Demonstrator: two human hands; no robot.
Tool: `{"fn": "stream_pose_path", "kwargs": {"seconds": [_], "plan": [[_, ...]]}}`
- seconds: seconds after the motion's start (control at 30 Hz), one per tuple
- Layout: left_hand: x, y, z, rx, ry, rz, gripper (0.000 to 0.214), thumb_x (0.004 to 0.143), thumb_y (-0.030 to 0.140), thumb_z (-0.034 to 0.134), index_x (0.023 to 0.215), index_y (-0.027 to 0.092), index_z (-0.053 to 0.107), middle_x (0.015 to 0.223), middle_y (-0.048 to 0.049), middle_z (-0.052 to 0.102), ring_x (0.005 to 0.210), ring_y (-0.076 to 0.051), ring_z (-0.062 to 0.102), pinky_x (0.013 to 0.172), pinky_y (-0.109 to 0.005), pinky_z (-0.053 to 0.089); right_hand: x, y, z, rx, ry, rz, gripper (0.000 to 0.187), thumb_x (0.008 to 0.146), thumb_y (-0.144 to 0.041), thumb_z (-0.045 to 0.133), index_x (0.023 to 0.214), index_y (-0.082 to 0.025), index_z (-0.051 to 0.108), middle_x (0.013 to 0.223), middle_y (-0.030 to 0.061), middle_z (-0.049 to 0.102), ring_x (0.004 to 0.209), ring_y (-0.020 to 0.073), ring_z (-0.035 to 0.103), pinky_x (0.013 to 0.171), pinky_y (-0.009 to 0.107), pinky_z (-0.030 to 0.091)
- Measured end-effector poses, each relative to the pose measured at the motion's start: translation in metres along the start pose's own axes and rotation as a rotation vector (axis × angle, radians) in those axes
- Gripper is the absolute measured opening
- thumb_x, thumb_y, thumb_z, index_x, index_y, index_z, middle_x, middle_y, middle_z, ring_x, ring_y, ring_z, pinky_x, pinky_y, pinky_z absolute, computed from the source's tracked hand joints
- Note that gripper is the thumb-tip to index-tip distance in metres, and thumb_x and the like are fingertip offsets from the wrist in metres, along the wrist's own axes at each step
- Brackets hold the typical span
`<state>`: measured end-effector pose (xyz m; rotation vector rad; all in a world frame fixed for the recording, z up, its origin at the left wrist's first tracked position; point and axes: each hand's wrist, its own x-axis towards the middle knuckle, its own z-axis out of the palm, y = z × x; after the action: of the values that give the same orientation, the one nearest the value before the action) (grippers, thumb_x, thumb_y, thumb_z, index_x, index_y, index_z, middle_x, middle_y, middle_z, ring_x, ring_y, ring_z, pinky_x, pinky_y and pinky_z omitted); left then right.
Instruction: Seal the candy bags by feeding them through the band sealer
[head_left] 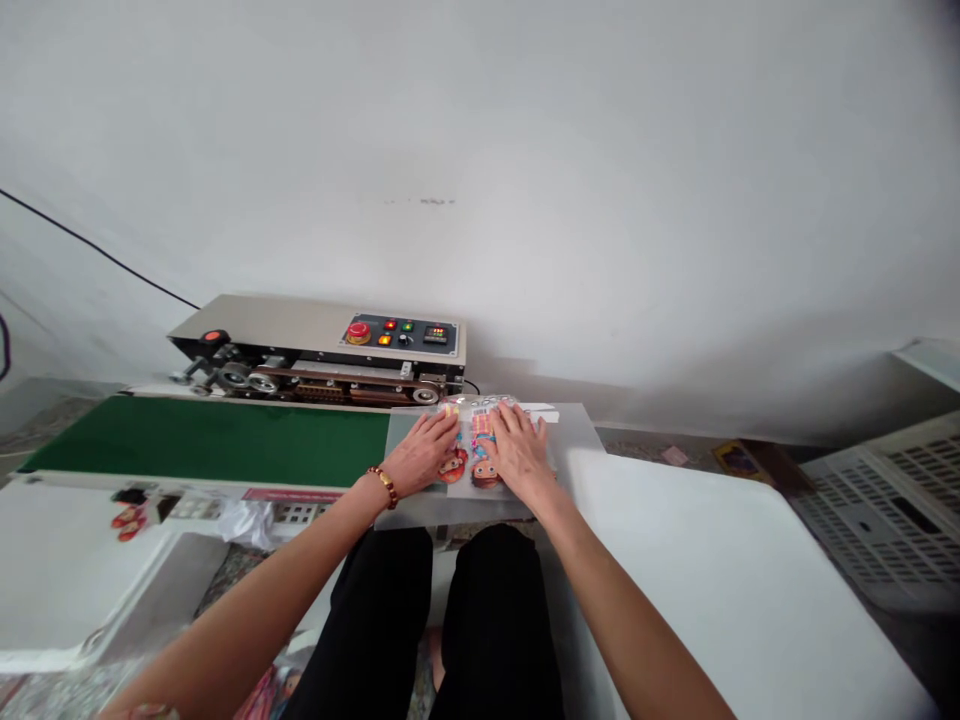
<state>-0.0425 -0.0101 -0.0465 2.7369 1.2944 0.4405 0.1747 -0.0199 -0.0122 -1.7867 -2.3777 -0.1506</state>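
My left hand (pixel 424 452) lies palm down, fingers stretched out, on the left part of a clear plastic packet (pixel 459 487). A beaded bracelet (pixel 385 483) is round that wrist. My right hand (pixel 519 450) rests flat with spread fingers on the packet's right part. Two printed cartoon figures, one with red hair (pixel 453 466) and one with brown hair (pixel 484 470), show through the plastic, partly covered by my fingers. Beneath the packet is a grey sheet-like platform (pixel 576 440). The packet's far edge lies near the right end of a band sealing machine (pixel 281 325).
A green conveyor belt (pixel 217 440) runs along the machine's front. The control panel (pixel 409 334) has lit buttons and a red knob. White tables (pixel 705 570) stand at right and left. A white slatted crate (pixel 885 510) sits far right, below a wall (pixel 600 200).
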Motion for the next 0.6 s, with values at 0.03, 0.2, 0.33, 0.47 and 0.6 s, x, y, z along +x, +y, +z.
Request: {"fn": "stream_pose_path", "kwargs": {"seconds": [0.03,0.2,0.33,0.47,0.6], "plan": [[-0.002,-0.003,-0.001,-0.006,-0.003,0.003,0.048,0.1,0.025,0.047,0.148,0.015,0.048,0.157,-0.0159,0.046,0.15,-0.03,0.036,0.123,-0.053,0.029,0.0,0.0,-0.002,-0.013,0.002,-0.006,0.043,0.103,-0.031,0.051,0.145,-0.021,0.052,0.156,0.0144,0.042,0.143,0.0342,0.035,0.115,0.068,0.026],[-0.02,-0.028,-0.013,-0.034,-0.033,-0.005,0.047,0.101,0.025,0.043,0.147,0.015,0.049,0.158,-0.0152,0.044,0.15,-0.028,0.036,0.122,-0.052,0.031,0.011,-0.006,-0.01,-0.059,0.004,-0.151,0.04,0.103,-0.037,0.055,0.142,-0.026,0.057,0.158,0.0123,0.039,0.147,0.0385,0.028,0.115,0.074,0.017],[-0.042,-0.055,-0.03,-0.013,-0.051,-0.092,0.044,0.1,0.027,0.044,0.142,0.02,0.056,0.155,-0.0129,0.049,0.147,-0.028,0.041,0.122,-0.055,0.029,0.023,-0.02,-0.011,-0.068,-0.011,-0.237,0.032,0.103,-0.04,0.058,0.131,-0.027,0.064,0.152,0.0126,0.047,0.146,0.0398,0.029,0.116,0.075,0.01],[-0.043,-0.043,-0.036,0.06,0.035,-0.216,0.04,0.098,0.02,0.042,0.132,0.022,0.063,0.144,-0.013,0.061,0.138,-0.029,0.051,0.123,-0.063,0.019,0.032,-0.036,-0.01,-0.03,-0.01,-0.208,0.035,0.103,-0.044,0.057,0.13,-0.023,0.064,0.145,0.0158,0.052,0.145,0.0396,0.03,0.116,0.075,0.009],[-0.014,0.005,-0.016,0.008,0.047,-0.088,0.048,0.099,0.021,0.041,0.145,0.014,0.052,0.152,-0.0164,0.052,0.145,-0.026,0.044,0.123,-0.053,0.027,0.028,-0.03,-0.013,-0.003,-0.001,-0.157,0.035,0.105,-0.032,0.05,0.138,-0.022,0.059,0.148,0.0155,0.05,0.145,0.0381,0.032,0.117,0.074,0.008]]}}
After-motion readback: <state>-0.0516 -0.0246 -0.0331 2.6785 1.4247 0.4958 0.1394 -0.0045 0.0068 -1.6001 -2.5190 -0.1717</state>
